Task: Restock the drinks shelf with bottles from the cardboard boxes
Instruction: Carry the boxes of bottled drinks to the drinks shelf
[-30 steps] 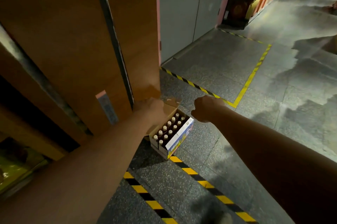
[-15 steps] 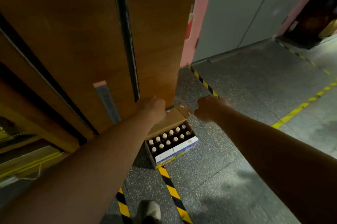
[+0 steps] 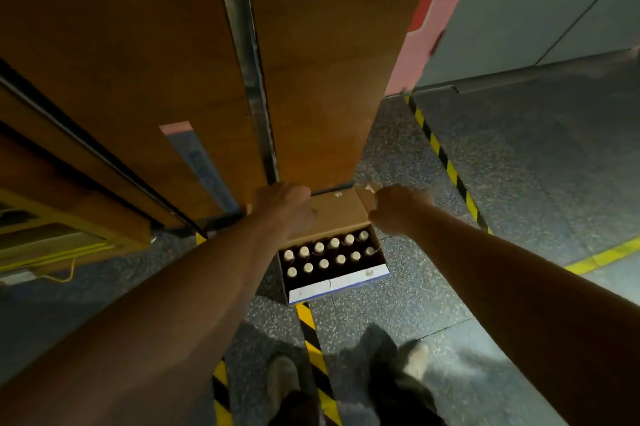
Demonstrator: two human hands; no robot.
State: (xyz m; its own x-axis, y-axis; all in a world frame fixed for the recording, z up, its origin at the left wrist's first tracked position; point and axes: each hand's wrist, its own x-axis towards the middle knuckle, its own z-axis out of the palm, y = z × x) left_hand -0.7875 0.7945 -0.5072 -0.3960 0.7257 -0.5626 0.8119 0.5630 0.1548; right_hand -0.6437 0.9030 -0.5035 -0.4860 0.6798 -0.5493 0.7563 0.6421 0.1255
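Opening box [image 3: 337,284] on floor | bottles [image 3: 323,257] inside, upright | right hand [image 3: 398,212] fingers curled on side flap [image 3: 366,197] | left hand [image 3: 287,205] on back flap [image 3: 337,214], grip unclear | next, likely: fold flaps clear, grab bottle necks

One wide-angle view, worn on the head, looks forward and steeply down from standing height. The box [image 3: 339,283] lies just below frame centre, on the floor [image 3: 519,183] well beneath the lens. Both forearms enter from the lower corners and stretch out to it, with the left hand [image 3: 287,205] and right hand [image 3: 398,212] at its far flaps. The wearer's shoes [image 3: 282,380] show at the bottom edge, nearer than the box. Behind and left of the box, a brown panel [image 3: 138,44] fills the upper frame.
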